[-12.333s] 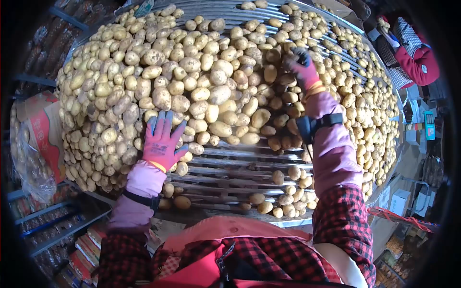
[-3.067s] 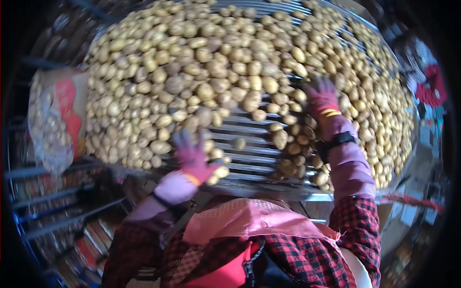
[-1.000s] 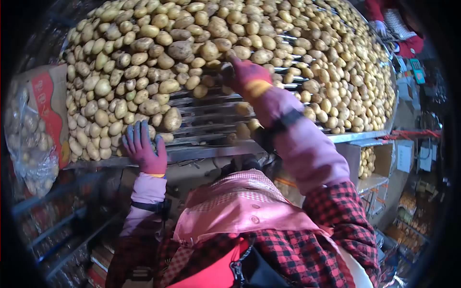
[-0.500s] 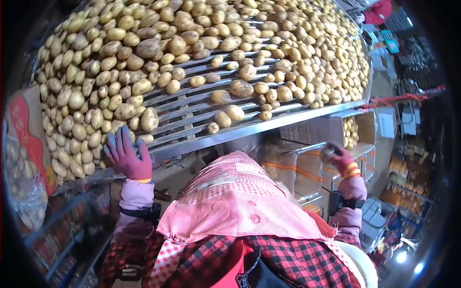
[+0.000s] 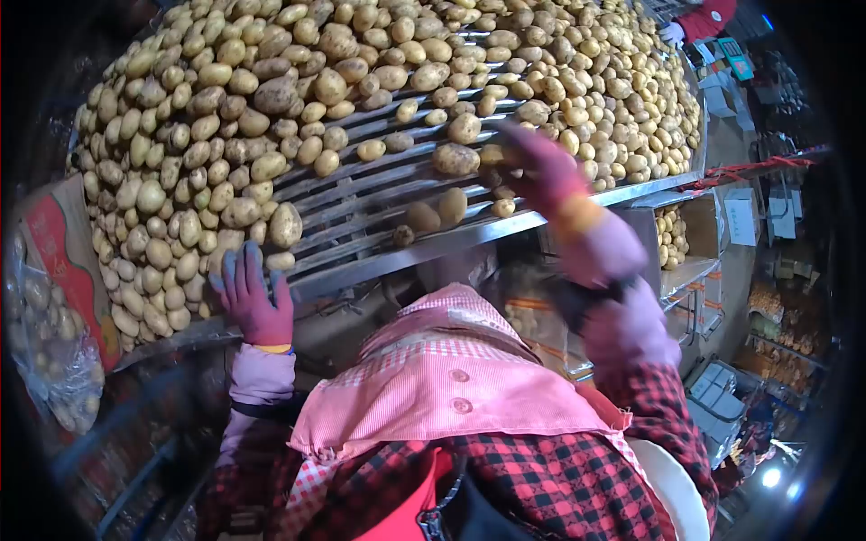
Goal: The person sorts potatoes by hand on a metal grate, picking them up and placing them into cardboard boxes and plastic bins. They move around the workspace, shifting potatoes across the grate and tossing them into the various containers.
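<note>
Head view: left hand (image 5: 255,302), gloved, fingers spread, at table's near rim beside potatoes (image 5: 149,197). Right hand (image 5: 546,171), gloved, blurred, over the slats near loose potatoes; can't tell if wide, narrow or gripping. Potatoes piled left, far side and right on slatted metal table (image 5: 361,261). Cardboard box (image 5: 61,236) left, co-worker's sleeve (image 5: 706,20) far right.

Potatoes (image 5: 198,158) lay heaped left and right on table (image 5: 406,261), sparser between. Carton (image 5: 68,243) at left end, bag (image 5: 63,361) beside it. Open box (image 5: 701,225), potatoes inside, sat below near edge, right.
</note>
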Tool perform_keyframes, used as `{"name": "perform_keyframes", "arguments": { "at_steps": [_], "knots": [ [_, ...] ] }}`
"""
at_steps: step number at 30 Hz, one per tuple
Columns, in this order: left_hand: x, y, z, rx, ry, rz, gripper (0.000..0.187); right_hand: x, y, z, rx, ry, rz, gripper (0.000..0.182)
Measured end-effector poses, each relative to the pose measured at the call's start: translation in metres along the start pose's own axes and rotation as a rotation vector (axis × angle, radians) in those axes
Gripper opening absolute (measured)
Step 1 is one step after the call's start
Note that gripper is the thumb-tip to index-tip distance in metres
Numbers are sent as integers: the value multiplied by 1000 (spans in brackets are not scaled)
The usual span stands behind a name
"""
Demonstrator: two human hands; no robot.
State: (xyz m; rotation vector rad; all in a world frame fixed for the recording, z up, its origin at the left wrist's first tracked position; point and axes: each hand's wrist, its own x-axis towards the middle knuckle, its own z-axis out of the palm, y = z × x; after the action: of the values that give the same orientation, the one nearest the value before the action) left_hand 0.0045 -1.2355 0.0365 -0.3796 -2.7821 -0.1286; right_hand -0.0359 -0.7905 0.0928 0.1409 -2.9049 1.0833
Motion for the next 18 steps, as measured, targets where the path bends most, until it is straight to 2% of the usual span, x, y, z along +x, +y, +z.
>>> {"name": "perform_keyframes", "arguments": {
  "at_steps": [1,2,3,4,5,7,8,10,12,13,15,17,18],
  "knots": [
    [2,4,-2,-48,-68,2,64,-31,21,-32,201,114,132,52],
    [9,12,-4,-96,-132,7,64,-66,26,-64,272,204,261,57],
    [16,16,-4,-145,-192,18,64,-102,42,-91,164,182,345,58],
    [23,18,0,-110,-273,34,66,-149,77,-110,75,15,477,59],
    [33,25,0,-91,-358,-7,68,-167,78,-119,-109,-185,664,61],
    [58,47,-2,-50,-518,-82,70,-179,61,-130,-588,-738,985,70],
    [65,49,9,-74,-510,-19,79,-182,69,-125,-556,-601,944,70],
    [78,77,30,-270,-478,64,77,-157,84,-97,-458,-141,468,70],
    [92,111,45,-511,-487,133,74,-84,58,-60,-477,-74,291,73],
    [98,129,51,-656,-512,160,73,-61,51,-31,-474,14,23,70],
    [106,151,59,-816,-236,235,70,-6,32,38,-540,-151,-239,61],
    [110,148,39,-531,-341,149,71,26,61,112,-533,29,-650,53],
    [115,147,14,-388,-557,87,71,38,58,87,-546,-331,-587,47]
  ]
}}
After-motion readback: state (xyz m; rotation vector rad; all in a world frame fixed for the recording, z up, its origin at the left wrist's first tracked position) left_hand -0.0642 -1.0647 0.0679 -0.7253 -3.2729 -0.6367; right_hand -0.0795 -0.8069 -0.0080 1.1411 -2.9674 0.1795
